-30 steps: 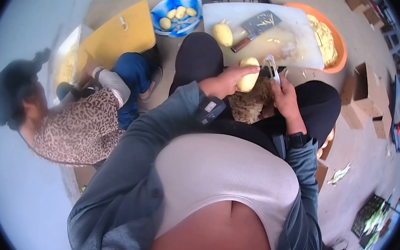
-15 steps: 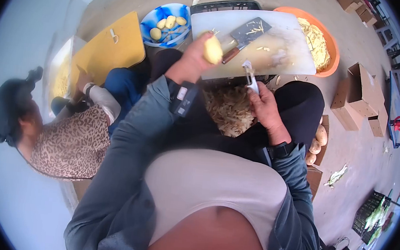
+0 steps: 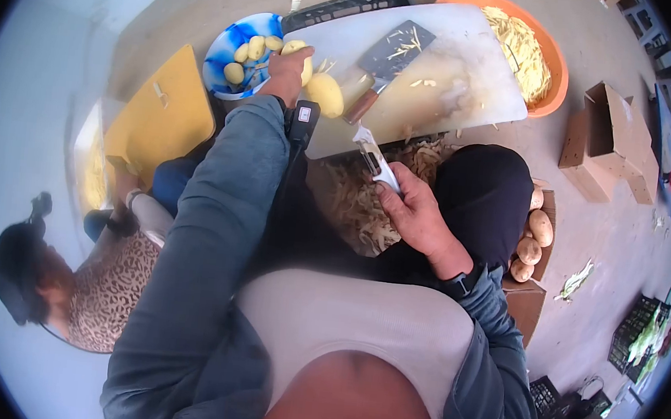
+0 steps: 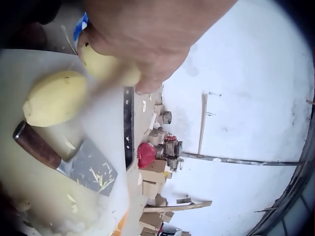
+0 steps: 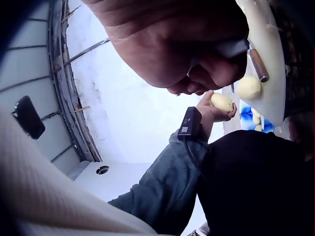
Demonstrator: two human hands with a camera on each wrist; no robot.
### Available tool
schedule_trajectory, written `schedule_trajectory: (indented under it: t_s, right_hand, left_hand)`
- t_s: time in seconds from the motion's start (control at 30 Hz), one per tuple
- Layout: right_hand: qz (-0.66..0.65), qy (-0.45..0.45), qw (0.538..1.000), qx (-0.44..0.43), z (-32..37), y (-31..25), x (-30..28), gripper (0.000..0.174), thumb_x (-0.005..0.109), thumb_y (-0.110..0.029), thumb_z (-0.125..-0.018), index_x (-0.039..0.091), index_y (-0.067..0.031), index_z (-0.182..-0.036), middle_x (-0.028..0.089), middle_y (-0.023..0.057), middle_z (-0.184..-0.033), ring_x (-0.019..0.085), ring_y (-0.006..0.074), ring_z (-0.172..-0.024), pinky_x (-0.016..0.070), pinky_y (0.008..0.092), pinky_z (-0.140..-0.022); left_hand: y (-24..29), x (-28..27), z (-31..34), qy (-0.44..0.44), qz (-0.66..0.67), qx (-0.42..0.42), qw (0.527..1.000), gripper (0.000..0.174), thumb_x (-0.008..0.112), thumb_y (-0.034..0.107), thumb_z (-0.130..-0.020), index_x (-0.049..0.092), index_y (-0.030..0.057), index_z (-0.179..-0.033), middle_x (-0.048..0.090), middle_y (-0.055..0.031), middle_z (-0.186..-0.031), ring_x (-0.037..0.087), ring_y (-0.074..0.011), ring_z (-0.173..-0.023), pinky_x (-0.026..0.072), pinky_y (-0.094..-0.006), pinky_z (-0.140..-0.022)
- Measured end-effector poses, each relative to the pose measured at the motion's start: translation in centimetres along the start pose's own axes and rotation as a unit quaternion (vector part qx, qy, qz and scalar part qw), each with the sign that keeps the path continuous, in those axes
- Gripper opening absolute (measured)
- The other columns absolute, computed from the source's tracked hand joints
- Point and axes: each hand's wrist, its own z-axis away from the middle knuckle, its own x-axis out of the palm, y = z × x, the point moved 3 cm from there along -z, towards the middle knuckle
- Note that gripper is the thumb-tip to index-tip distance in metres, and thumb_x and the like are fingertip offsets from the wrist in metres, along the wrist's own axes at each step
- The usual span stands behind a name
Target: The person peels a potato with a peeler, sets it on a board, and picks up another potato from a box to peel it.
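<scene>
My left hand (image 3: 285,77) grips a peeled potato (image 4: 101,64) between the left end of the white cutting board (image 3: 455,28) and the blue-and-white basin (image 3: 214,59). Several peeled potatoes (image 3: 255,48) lie in that basin. Another large peeled potato (image 3: 325,95) rests on the board, just right of my left hand. Beside it lies a cleaver (image 3: 397,49) with potato shreds on its blade. My right hand (image 3: 421,217) holds a white-handled peeler (image 3: 379,162), blade pointing up and away, above a heap of peelings (image 3: 359,212) between my legs.
An orange basin (image 3: 556,77) of potato shreds stands at the board's right. Unpeeled potatoes (image 3: 537,235) fill a box by my right knee, with open cardboard boxes (image 3: 625,139) beyond. At left, another person (image 3: 109,293) sits by a yellow board (image 3: 165,107).
My left hand has carried the potato from above the peelings, across the board's near edge, left and forward to the basin. The right hand has moved slightly left and back toward me, still holding the peeler.
</scene>
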Motion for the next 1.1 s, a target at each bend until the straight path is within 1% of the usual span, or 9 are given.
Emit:
schedule_trajectory:
  t_s: [0.1,0.17,0.3,0.4,0.47,0.57,0.8,0.87,1.1]
  right_hand:
    - [0.002,0.045,0.999,0.014,0.2,-0.6,-0.9,0.014,0.051,-0.011,-0.09,0.051,-0.0044,-0.103,0.049,0.0013,-0.071,0.045,0.0086,-0.06,0.04,0.0248,-0.056]
    - [0.025,0.018,0.999,0.04,0.2,-0.8,-1.4,0.016,0.053,-0.011,-0.089,0.05,-0.0038,-0.103,0.052,0.0073,-0.071,0.05,0.0147,-0.061,0.043,0.0291,-0.058]
    - [0.029,0.06,0.997,-0.039,0.0,0.2,-1.8,0.017,0.054,-0.013,-0.086,0.05,-0.0011,-0.098,0.059,0.0186,-0.075,0.06,0.0333,-0.069,0.0461,0.0396,-0.062]
    - [0.033,0.048,0.998,-0.021,0.3,-0.3,-2.2,0.023,0.053,-0.013,-0.085,0.051,0.0011,-0.103,0.06,0.0254,-0.085,0.059,0.0409,-0.082,0.0463,0.0438,-0.074]
    - [0.025,0.053,0.997,-0.043,0.4,-0.3,-2.2,0.024,0.053,-0.013,-0.084,0.052,0.0019,-0.102,0.06,0.0257,-0.085,0.059,0.0405,-0.081,0.0464,0.0435,-0.074]
    - [0.033,0.097,0.993,-0.056,0.7,-0.3,-2.7,0.023,0.055,-0.015,-0.083,0.054,0.0025,-0.099,0.06,0.0246,-0.083,0.06,0.0393,-0.079,0.0469,0.0423,-0.072]
    - [-0.036,0.155,0.982,-0.103,2.4,-1.6,-4.8,0.027,0.061,-0.019,-0.081,0.055,0.0016,-0.098,0.06,0.0213,-0.079,0.06,0.0333,-0.073,0.0473,0.039,-0.07]
    - [-0.115,0.15,0.982,-0.026,3.5,-2.4,-6.0,0.026,0.063,-0.021,-0.083,0.058,-0.0009,-0.098,0.058,0.0091,-0.069,0.055,0.0154,-0.06,0.0475,0.0322,-0.059]
    - [-0.201,0.318,0.926,-0.018,11.2,-1.2,-13.2,0.017,0.064,-0.021,-0.084,0.055,-0.0061,-0.084,0.048,-0.0043,-0.058,0.041,0.0033,-0.044,0.0285,0.0192,-0.037]
  left_hand:
    - [-0.8,1.1,-2.1,0.007,-0.348,0.16,0.924,0.075,0.075,0.036,-0.061,0.049,0.0087,-0.126,0.056,-0.0175,-0.119,0.055,-0.0273,-0.11,0.0435,-0.0414,-0.093]
    - [-1.8,2.6,-2.5,-0.164,-0.671,0.432,0.58,0.029,0.059,0.02,-0.077,0.065,0.0107,-0.104,0.064,-0.0113,-0.105,0.057,-0.0263,-0.106,0.037,-0.041,-0.099]
    - [-2.3,2.8,-2.3,-0.215,-0.663,0.507,0.507,0.031,0.056,0.012,-0.081,0.058,0.0052,-0.111,0.061,-0.0162,-0.106,0.053,-0.029,-0.109,0.0334,-0.0418,-0.101]
    - [-0.3,0.9,0.6,-0.198,-0.551,0.558,0.588,0.032,0.056,0.008,-0.081,0.056,0.0031,-0.112,0.056,-0.024,-0.111,0.049,-0.0415,-0.111,0.0375,-0.0464,-0.097]
    - [0.1,0.8,0.8,-0.2,-0.431,0.336,0.814,0.041,0.06,0.015,-0.079,0.053,0.001,-0.117,0.055,-0.0252,-0.114,0.05,-0.0414,-0.109,0.0395,-0.0452,-0.095]
    - [3.4,0.5,5.1,-0.059,-0.323,0.142,0.934,0.068,0.063,0.038,-0.07,0.05,-0.0022,-0.124,0.053,-0.0243,-0.12,0.052,-0.0356,-0.109,0.0413,-0.0377,-0.093]
    - [6.7,0.6,10.8,-0.124,-0.198,0.29,0.928,0.059,0.064,0.022,-0.073,0.048,-0.0036,-0.124,0.056,-0.0255,-0.112,0.055,-0.0338,-0.101,0.0436,-0.0381,-0.086]
    - [7.4,0.2,14.8,-0.152,-0.11,0.241,0.952,0.057,0.063,0.018,-0.074,0.048,-0.0029,-0.124,0.055,-0.0222,-0.112,0.055,-0.0295,-0.098,0.0437,-0.0366,-0.083]
    - [4.7,-1.9,19.1,-0.29,0.033,0.135,0.947,0.042,0.057,0.011,-0.082,0.051,0.0028,-0.123,0.053,-0.0112,-0.114,0.049,-0.0173,-0.105,0.039,-0.0307,-0.087]
